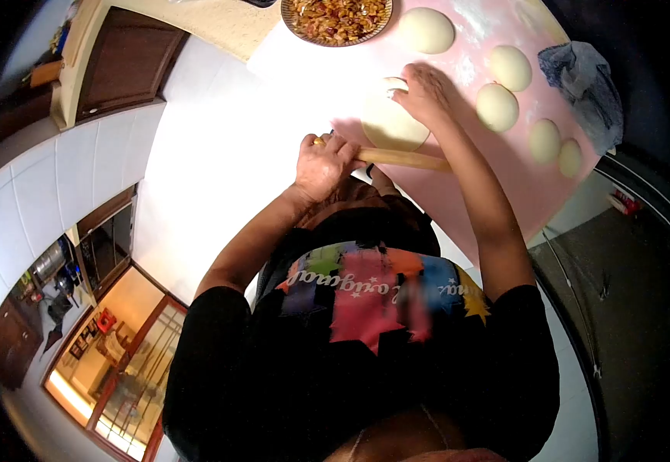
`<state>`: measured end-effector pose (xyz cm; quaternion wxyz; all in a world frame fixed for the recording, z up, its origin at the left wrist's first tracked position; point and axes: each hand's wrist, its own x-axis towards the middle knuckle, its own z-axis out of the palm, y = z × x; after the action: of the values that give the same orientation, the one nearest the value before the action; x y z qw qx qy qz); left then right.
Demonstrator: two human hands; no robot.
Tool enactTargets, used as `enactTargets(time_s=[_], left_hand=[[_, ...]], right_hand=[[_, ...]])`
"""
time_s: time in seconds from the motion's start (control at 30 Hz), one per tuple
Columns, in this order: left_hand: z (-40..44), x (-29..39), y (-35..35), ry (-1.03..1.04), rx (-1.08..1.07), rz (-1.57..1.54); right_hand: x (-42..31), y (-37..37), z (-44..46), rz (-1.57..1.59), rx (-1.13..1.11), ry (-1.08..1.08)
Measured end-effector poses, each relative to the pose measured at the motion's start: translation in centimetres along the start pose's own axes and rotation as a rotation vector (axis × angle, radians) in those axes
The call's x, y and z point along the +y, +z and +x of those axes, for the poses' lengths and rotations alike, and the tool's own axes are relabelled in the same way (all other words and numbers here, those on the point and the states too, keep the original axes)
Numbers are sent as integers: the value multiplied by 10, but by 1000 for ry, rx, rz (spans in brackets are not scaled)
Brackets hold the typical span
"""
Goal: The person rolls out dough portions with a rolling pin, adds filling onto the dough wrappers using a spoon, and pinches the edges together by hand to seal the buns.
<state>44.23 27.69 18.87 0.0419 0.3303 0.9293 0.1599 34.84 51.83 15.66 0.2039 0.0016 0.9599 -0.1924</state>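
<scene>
Nearest me, my left hand [323, 165] is closed around one end of the rolling pin [400, 158], which I hold crosswise on the near side of the flattened dough [389, 127], I judge so that its face is free for my other hand. That dough lies flat on the pink mat [497, 173], within easy reach of both hands. My right hand [427, 96] reaches over to its far edge, fingers bent down there, a hold that suits handling the rim without pressing the middle. Beyond, the thicker dough rounds [497, 107] sit off to my right and ahead, I judge to leave me working room; the crumpled cloth [585, 92] is past them by the mat's edge. Farthest ahead is the bowl of filling [336, 19], near enough to reach.

My right fingertips are small and shaded, so I can't tell whether they pinch the dough or only rest on it. The pin's other end is lost at my right forearm, the bowl's far rim is cut off by the top of my view, and glare washes out the surface to my left
</scene>
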Motion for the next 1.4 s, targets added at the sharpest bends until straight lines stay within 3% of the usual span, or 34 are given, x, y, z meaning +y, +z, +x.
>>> enactTargets(time_s=[0.07, 0.13, 0.17, 0.23, 0.33, 0.4, 0.53, 0.6, 0.67, 0.73, 0.8, 0.93, 0.97, 1.0, 1.07, 1.13, 1.2, 1.33, 1.4], left_hand=[[-1, 9, 8, -4, 0, -11], [2, 18, 14, -22, 8, -49], [4, 21, 16, 1, 57, -43], [6, 27, 22, -11, 85, -52], [1, 27, 37, -68, 44, -54], [4, 27, 43, -109, -30, -49], [63, 8, 50, -297, -106, 221], [110, -13, 40, -317, 145, 131], [148, -37, 38, -290, 290, 59], [154, -37, 33, -295, 339, 45], [131, -28, 36, -278, 223, 46], [40, 13, 35, -129, -188, 108], [7, 0, 77, 17, 30, 178], [-8, -3, 81, 83, -127, 342], [1, -12, 84, 76, -102, 461], [57, -5, 44, -126, -130, 112], [106, -16, 47, -174, 58, 188], [137, -24, 38, -239, 149, 150], [100, -17, 50, -207, 3, 189]], right_hand=[[15, 5, -1, 3, 64, -129], [29, 7, -3, 222, 97, 89], [44, 24, -14, 404, 240, 198], [41, -5, -55, 200, 32, 365], [56, 17, -123, 180, 175, 259], [63, 35, -154, -119, 418, -124], [48, 18, -129, -415, 446, 0], [50, -1, -77, -527, 507, 82], [59, -9, -28, -365, 635, 52], [60, -10, -16, -361, 626, -24], [64, 4, -49, -337, 553, -55], [51, 45, -166, -207, 420, -133], [47, 52, -184, -108, 417, -155], [40, 49, -187, -109, 421, -151], [24, 42, -192, -67, 493, -177], [54, 47, -151, -281, 490, -107], [45, 1, -99, -256, 489, -12], [58, -4, -55, -303, 609, -107], [48, 4, -93, -411, 342, -120]])
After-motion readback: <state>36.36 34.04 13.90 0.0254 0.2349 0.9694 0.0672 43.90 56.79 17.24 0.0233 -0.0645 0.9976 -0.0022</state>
